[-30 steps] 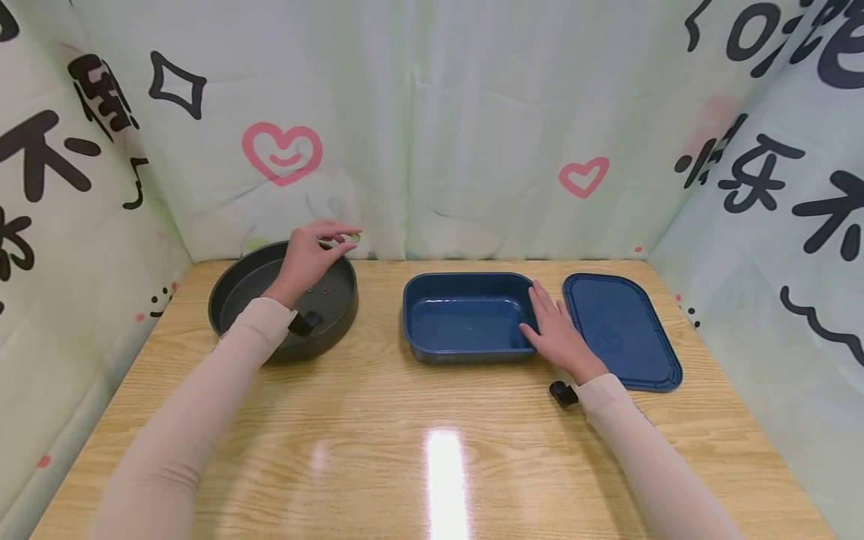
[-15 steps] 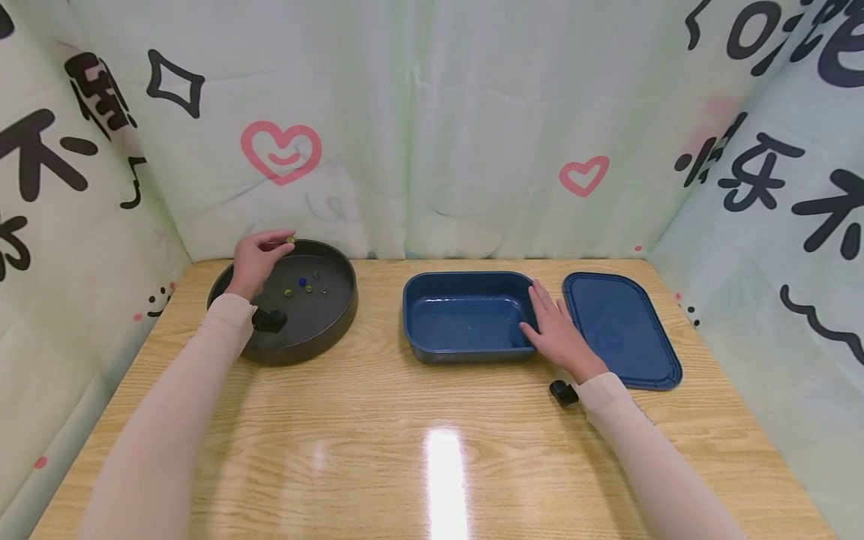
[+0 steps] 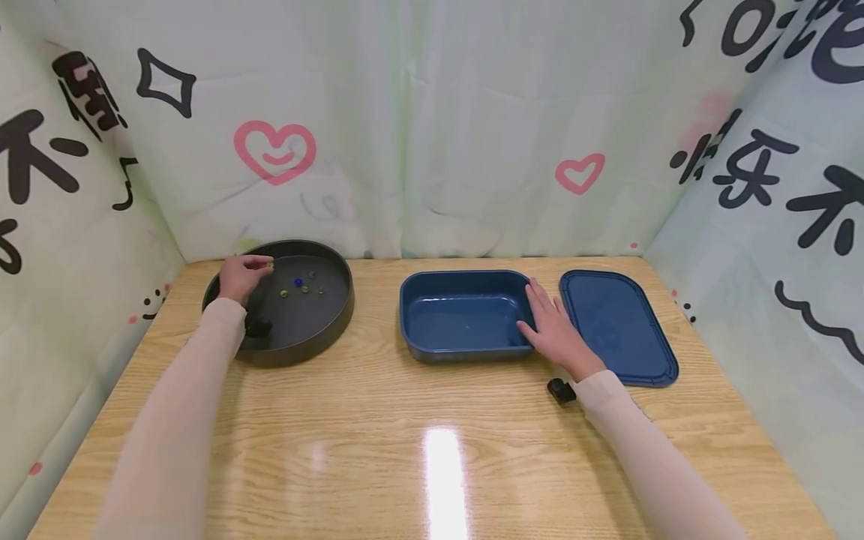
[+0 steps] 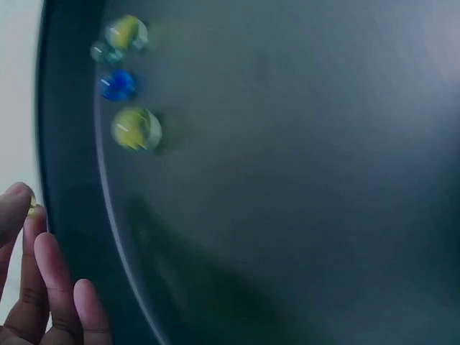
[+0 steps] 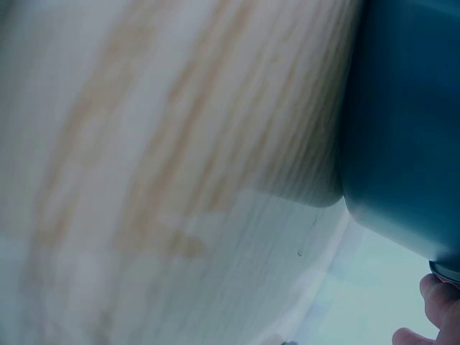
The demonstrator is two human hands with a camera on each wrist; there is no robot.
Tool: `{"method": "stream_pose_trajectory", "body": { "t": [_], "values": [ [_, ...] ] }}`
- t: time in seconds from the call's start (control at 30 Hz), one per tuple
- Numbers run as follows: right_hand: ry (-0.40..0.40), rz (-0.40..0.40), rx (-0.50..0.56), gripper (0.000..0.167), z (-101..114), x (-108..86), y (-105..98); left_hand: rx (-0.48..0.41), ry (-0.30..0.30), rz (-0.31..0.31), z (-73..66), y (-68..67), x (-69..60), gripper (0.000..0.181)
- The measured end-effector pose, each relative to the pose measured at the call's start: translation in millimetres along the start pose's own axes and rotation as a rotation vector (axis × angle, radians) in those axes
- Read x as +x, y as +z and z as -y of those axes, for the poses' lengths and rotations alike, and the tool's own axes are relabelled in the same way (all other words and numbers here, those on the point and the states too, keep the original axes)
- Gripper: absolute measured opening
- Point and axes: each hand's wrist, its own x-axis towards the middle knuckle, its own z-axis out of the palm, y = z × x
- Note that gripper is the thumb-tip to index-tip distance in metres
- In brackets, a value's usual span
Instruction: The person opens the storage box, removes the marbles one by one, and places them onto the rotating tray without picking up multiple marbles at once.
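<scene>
Over the left part of the round dark pan (image 3: 297, 349), the left hand (image 3: 241, 279) pinches a small yellowish marble (image 4: 33, 206) between thumb and index finger. Several marbles lie on the pan's floor to the right of that hand, among them a blue marble (image 3: 298, 283) and a yellow-green marble (image 4: 136, 129). The right hand (image 3: 556, 334) rests with fairly straight fingers on the right rim of the blue rectangular container (image 3: 466, 319); its fingertips are partly cut off in the right wrist view.
A blue lid (image 3: 617, 330) lies on the wooden table (image 3: 351, 450), right of the container and beside the right hand. Printed curtains (image 3: 418, 135) stand behind the table and along both sides.
The left hand has moved left from beyond the pan's far right rim and then come down over the pan's left side, still pinching the marble. The right hand has stayed on the container.
</scene>
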Motion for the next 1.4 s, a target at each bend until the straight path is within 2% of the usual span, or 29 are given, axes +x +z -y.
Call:
{"method": "stream_pose_trajectory", "body": {
  "t": [0.17, 0.33, 0.73, 1.17, 1.4],
  "values": [
    [-0.002, 0.002, -0.008, 0.072, 0.6, 0.9, 1.1, 0.046, -0.073, 0.031, 14.2, -1.0, 0.9, 0.030],
    [-0.004, 0.005, 0.000, 0.072, 1.0, 0.8, 1.7, 0.059, -0.107, 0.051, 21.3, -1.6, -1.2, 0.029],
    [-0.008, -0.004, -0.003, 0.072, 1.4, 0.4, 1.1, 0.156, -0.064, 0.082, 20.0, 0.0, -7.9, 0.027],
    [0.004, 0.001, -0.011, 0.072, 0.5, -0.4, 0.0, 0.150, -0.035, 0.088, 24.3, -0.7, -1.5, 0.028],
    [0.007, 0.005, -0.007, 0.072, 1.0, -0.6, -1.6, 0.154, -0.021, 0.079, 13.1, -9.2, -5.7, 0.028]
  ]
}}
